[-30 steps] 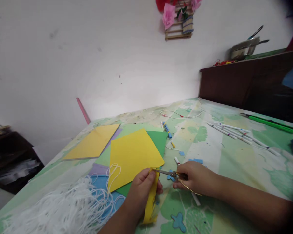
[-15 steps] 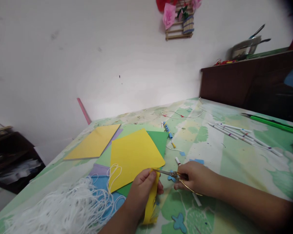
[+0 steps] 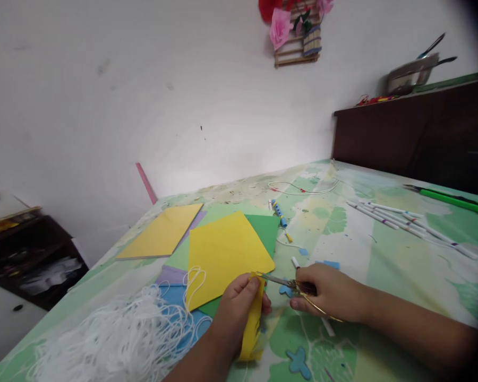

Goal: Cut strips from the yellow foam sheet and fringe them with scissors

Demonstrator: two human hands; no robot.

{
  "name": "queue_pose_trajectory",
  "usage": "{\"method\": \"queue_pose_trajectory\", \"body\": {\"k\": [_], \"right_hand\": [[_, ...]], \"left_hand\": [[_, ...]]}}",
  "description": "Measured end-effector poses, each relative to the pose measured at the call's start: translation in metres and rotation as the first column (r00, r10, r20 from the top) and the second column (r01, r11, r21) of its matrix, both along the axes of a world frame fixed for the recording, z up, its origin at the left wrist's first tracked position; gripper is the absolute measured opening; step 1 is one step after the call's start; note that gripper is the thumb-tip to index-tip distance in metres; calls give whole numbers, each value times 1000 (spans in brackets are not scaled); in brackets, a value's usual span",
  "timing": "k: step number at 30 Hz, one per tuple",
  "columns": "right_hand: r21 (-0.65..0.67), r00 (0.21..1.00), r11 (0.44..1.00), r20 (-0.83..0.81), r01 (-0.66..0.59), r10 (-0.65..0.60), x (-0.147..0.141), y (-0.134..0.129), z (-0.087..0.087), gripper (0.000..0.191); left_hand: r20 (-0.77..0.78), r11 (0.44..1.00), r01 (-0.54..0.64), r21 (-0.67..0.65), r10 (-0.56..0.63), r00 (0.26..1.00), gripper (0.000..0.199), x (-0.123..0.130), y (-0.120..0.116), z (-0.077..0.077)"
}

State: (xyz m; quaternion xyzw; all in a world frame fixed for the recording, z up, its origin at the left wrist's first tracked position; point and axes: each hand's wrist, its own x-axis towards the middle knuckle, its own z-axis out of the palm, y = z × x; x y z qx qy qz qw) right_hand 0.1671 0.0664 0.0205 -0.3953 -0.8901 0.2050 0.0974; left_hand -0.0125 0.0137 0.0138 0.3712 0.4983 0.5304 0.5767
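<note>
Between its thumb and fingers, my left hand [image 3: 239,305] pinches a yellow strip [image 3: 254,329] that hangs down and has cuts along its edge. My right hand [image 3: 327,291] holds gold-handled scissors [image 3: 290,285], fingers in the loops. The blades point left and meet the strip's top end beside my left thumb. Behind my left hand lies a yellow sheet [image 3: 223,252] on a green sheet [image 3: 265,231]. A blue cut-out shape [image 3: 298,363] lies below the scissors, and another is partly behind them.
A heap of white string [image 3: 111,337] covers the left front over blue sheets. An orange-yellow sheet [image 3: 163,233] lies farther back. Several white pens [image 3: 398,218] and a green cutter [image 3: 454,200] are at the right. A small blue roll [image 3: 279,213] lies beyond the sheets.
The whole view has shifted slightly, so table and hands appear farther right. My hands keep the same grip on strip and scissors, with the blades still at the strip's top.
</note>
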Motion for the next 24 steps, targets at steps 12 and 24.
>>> {"method": "queue_pose_trajectory", "body": {"k": [12, 24], "right_hand": [[-9, 998, 1000, 55, 9, -9, 0, 3, 0, 34], [22, 996, 1000, 83, 21, -23, 0, 2, 1, 35]], "left_hand": [[-69, 1000, 22, 1, -21, 997, 21, -2, 0, 2], [-172, 999, 29, 14, -26, 985, 26, -2, -1, 4]]}}
